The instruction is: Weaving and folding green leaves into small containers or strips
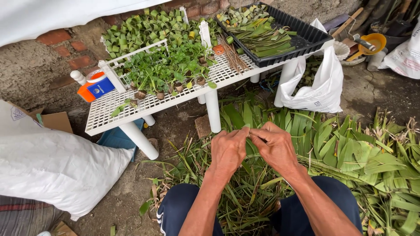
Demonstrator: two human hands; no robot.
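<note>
We note left hand (228,150) and right hand (275,146) meeting fingertip to fingertip, both pinching narrow green leaf strip (251,130) taut over leaf pile (350,153); white slatted table (109,109) far.

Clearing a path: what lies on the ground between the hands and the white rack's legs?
Head view: long green leaves and bare dirt there.

Head camera looks steeply down, close above knees.
</note>
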